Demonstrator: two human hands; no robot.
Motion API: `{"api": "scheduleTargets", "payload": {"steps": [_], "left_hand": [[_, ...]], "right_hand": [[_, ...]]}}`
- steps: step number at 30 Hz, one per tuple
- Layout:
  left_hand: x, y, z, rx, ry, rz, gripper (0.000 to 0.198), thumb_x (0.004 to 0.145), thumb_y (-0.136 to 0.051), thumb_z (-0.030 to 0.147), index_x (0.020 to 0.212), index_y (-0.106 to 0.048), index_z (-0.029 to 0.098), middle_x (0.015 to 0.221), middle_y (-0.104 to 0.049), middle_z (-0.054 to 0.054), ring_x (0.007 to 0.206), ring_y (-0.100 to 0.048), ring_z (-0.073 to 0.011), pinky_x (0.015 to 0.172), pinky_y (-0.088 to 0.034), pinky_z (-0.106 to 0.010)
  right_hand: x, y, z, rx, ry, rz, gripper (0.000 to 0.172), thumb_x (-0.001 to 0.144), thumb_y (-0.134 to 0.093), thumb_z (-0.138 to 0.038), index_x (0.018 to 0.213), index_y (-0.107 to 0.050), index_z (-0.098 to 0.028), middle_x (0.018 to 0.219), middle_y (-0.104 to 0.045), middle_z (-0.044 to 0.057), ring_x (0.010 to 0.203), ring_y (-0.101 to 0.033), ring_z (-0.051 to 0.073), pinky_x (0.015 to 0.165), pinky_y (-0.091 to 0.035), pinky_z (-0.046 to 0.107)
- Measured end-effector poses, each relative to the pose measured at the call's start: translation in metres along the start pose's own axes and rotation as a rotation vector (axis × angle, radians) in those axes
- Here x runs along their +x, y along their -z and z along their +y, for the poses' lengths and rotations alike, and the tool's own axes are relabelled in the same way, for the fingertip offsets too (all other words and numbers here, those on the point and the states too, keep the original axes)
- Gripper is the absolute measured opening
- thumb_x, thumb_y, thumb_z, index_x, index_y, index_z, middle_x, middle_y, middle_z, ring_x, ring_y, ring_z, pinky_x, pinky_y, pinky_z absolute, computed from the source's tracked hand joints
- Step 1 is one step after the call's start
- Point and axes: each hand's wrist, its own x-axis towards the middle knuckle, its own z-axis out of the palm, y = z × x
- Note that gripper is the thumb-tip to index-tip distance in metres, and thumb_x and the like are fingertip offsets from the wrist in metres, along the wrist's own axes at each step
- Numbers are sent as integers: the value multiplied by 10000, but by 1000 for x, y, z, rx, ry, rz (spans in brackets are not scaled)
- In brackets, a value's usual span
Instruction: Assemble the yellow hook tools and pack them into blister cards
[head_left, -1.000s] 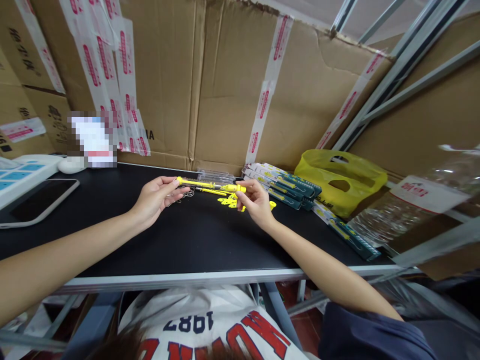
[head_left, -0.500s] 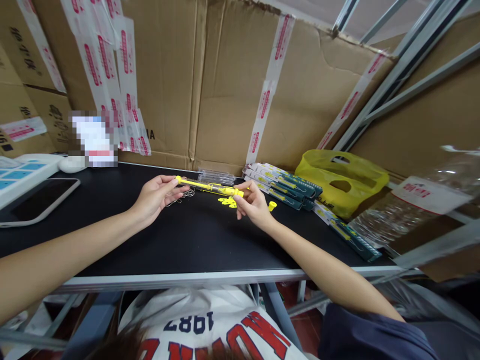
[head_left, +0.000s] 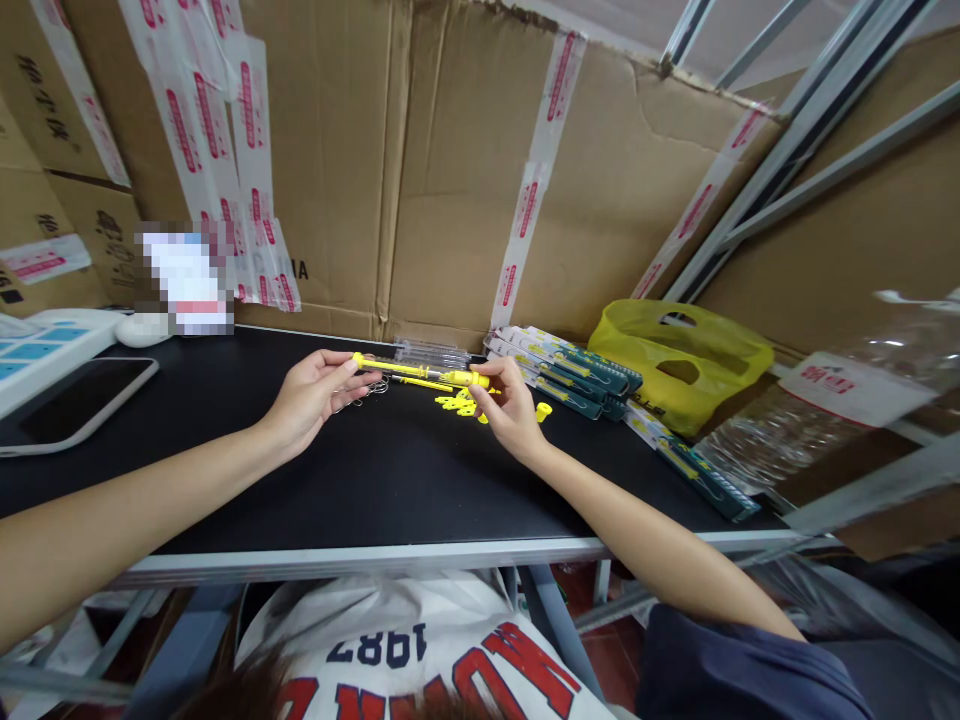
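My left hand [head_left: 315,396] pinches the left end of a slim yellow tool with a clear tube [head_left: 409,370], thumb against fingers. Its thicker yellow right end is gripped between the thumb and fingers of my right hand [head_left: 514,412]. The tool is held nearly level above the black table [head_left: 405,490]. Behind and below it lie small yellow plastic parts [head_left: 456,402], partly covered by my right hand. A small yellow cap [head_left: 544,411] lies just right of that hand. Thin metal wire pieces [head_left: 377,386] are close to my left fingertips.
Clear tubes [head_left: 431,353] lie at the back. Stacked printed packs [head_left: 562,368], a yellow plastic bag [head_left: 679,365] and a large clear bottle [head_left: 810,410] stand on the right. A phone [head_left: 79,405] lies at the left. Cardboard [head_left: 457,170] walls the back.
The right end of the tool has turned slightly within my right fingers, which have shifted a little. My left hand keeps its grip in nearly the same place.
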Motion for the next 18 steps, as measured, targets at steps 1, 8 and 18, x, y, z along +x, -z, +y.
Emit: {"api": "scheduleTargets", "payload": {"steps": [1,8,18], "left_hand": [[0,0,0,0,-2,-3,74,836,-625,134,871,-560,136,1000,-702,-75,903,-714,-183,682,-586,-171],[-1,0,1,4,-7,-10,94,821,-632,116,876,-558,135,1069,-692,-87,900,-714,-176,698,-587,-172],[2,1,0,-16,10,26,78,836,-619,125,871,-550,131,1051,-688,-91,892,-716,-177,668,-585,-164]], "right_hand": [[0,0,0,-16,4,-1,176,879,-582,-343,1004,-543,-225,992,-435,53,702,-507,125,455,-515,238],[-1,1,2,-156,67,-30,124,916,-522,-308,998,-506,-218,983,-478,64,754,-515,153,591,-508,301],[2,4,-3,-160,68,-39,176,867,-600,-340,983,-555,-215,963,-527,52,718,-524,138,600,-500,281]]}}
